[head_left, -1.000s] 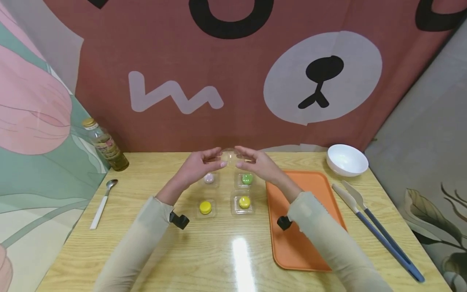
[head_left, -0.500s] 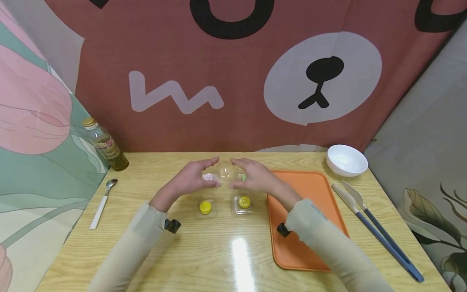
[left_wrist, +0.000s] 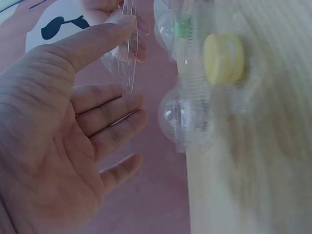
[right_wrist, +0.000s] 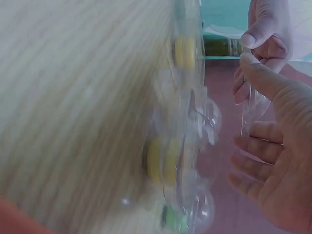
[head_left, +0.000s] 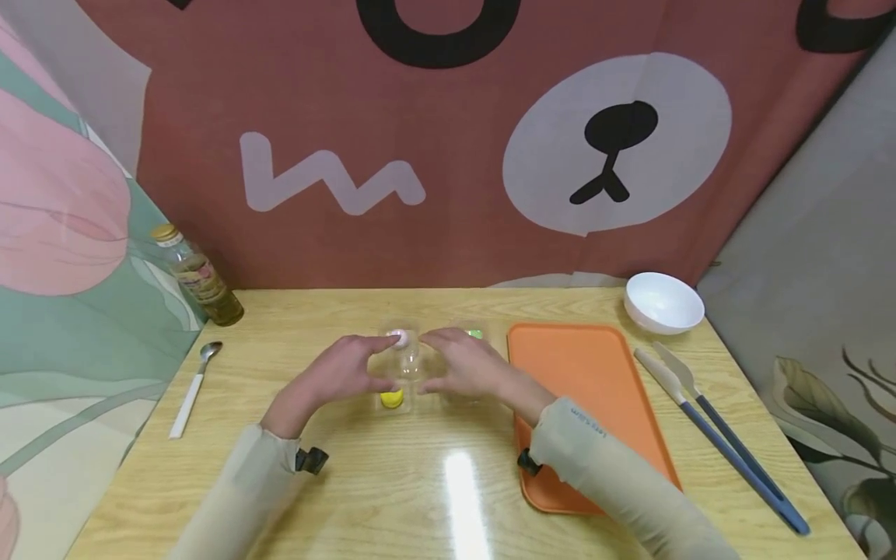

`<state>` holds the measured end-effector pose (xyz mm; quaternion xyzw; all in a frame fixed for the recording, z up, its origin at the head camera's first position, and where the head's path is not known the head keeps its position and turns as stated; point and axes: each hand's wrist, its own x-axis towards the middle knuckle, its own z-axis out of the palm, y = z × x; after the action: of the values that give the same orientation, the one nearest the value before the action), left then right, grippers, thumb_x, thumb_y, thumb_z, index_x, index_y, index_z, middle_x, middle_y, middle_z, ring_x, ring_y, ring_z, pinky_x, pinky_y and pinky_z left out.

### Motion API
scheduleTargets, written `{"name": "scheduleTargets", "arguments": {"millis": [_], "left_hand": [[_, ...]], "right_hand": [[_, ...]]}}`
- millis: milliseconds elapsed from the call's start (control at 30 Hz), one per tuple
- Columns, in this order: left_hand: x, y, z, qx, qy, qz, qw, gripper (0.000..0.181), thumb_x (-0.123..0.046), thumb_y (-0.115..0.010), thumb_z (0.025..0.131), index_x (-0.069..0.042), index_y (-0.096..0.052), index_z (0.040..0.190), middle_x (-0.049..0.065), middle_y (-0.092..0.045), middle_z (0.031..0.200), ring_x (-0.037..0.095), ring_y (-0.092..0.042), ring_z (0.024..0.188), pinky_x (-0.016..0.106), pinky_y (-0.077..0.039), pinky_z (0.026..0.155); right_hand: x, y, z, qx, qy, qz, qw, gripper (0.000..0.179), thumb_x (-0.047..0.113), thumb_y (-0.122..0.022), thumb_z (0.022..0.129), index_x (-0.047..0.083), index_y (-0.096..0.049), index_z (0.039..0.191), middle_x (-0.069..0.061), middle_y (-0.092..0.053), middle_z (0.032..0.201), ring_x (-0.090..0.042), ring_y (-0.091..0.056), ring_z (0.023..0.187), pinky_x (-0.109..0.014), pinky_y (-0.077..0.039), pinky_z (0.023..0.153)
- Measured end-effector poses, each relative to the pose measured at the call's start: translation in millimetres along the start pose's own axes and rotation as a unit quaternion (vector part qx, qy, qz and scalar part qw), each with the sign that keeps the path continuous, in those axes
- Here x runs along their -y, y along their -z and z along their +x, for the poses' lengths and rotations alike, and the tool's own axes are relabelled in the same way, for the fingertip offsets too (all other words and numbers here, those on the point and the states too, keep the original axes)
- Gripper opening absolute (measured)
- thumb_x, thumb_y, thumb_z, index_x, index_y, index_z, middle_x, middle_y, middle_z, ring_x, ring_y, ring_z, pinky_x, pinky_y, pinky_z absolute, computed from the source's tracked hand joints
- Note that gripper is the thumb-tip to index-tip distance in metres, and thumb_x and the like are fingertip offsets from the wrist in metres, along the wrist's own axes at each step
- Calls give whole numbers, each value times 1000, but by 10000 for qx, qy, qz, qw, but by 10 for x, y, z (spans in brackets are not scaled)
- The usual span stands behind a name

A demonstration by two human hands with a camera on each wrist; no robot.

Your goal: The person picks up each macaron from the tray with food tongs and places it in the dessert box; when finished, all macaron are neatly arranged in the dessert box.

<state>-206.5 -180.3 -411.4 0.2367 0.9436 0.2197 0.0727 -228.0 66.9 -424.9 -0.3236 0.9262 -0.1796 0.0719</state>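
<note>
Between them, my left hand (head_left: 337, 375) and right hand (head_left: 467, 362) hold a clear domed plastic lid (head_left: 411, 365) by its opposite edges, thumbs nearer me. It hovers above small clear trays. In the left wrist view, the lid (left_wrist: 126, 58) appears edge-on between thumb and fingers. A yellow macaron (head_left: 392, 399) sits in the front left tray, below the lid. Behind it is a pale pink macaron (head_left: 400, 337), and a green macaron (head_left: 475, 334) is at back right; clear domes cover these two. Another yellow macaron (right_wrist: 164, 158), hidden under my right hand in the head view, shows in the right wrist view.
An orange tray (head_left: 581, 373) lies right of the macarons. Beyond it are a white bowl (head_left: 663, 303) and two blue-handled utensils (head_left: 731, 443). At left are a spoon (head_left: 192, 393) and an oil bottle (head_left: 203, 284) by the curtain.
Both hands have brought the clear lid from the table's back edge toward me, slightly left and lower. The macarons have stayed in place; the front right one is now covered from view.
</note>
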Motion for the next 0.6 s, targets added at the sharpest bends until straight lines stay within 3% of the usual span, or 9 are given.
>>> {"name": "scheduleTargets", "arguments": {"millis": [333,600], "left_hand": [[81,-117,-185,1,89,95,9999,81,-42,-86,79,-12,-55,147,12,-64,140,33,-64,123,54,-50,106],[177,-181,-291,-254,-52,287,9993,73,-38,-85,78,-8,-61,140,11,-68,135,31,-65,121,53,-50,107]], "right_hand": [[180,-152,-1,146,-22,-180,9997,82,51,-82,81,15,-52,148,-6,-56,149,-27,-49,142,-51,-45,114],[274,-258,25,201,51,-240,9995,86,52,-82,80,13,-50,150,-6,-54,151,-27,-48,143,-45,-41,119]]}}
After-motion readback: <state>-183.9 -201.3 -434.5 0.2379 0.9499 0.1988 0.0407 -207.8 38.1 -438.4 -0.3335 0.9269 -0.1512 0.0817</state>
